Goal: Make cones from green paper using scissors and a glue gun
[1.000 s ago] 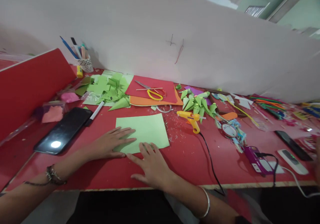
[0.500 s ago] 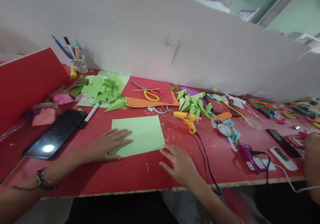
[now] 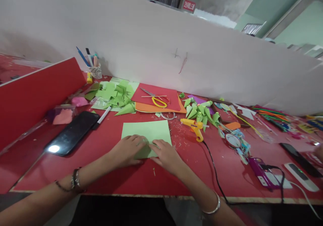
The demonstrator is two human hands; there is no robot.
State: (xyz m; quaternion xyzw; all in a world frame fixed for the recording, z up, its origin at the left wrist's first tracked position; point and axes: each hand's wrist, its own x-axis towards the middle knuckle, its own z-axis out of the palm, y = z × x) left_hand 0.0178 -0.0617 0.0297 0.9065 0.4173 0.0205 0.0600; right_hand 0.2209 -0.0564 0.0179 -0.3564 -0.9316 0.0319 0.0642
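A light green sheet of paper (image 3: 146, 129) lies flat on the red tabletop in front of me. My left hand (image 3: 131, 150) rests on its lower left part, palm down, the fingers stretched across the sheet and the thumb by the near edge. Over the lower right part lies my right hand (image 3: 165, 155), fingers extended toward the left hand. The fingertips of both come close together near the sheet's middle and cover its near edge in places. Neither hand has lifted the paper. Right of the sheet is a yellow hot glue gun (image 3: 192, 126).
Behind the sheet, yellow-handled scissors (image 3: 159, 101) lie on red paper (image 3: 141, 93). Green paper pieces (image 3: 121, 94) and a black phone (image 3: 73, 135) are at left. Rolled green paper cones (image 3: 200, 111) and a purple power strip (image 3: 261, 173) are at right. Another person's hand (image 3: 319, 152) shows at the right edge.
My left hand has slid right, further onto the green sheet. My right hand has moved left from the sheet's corner onto it. The view has shifted slightly.
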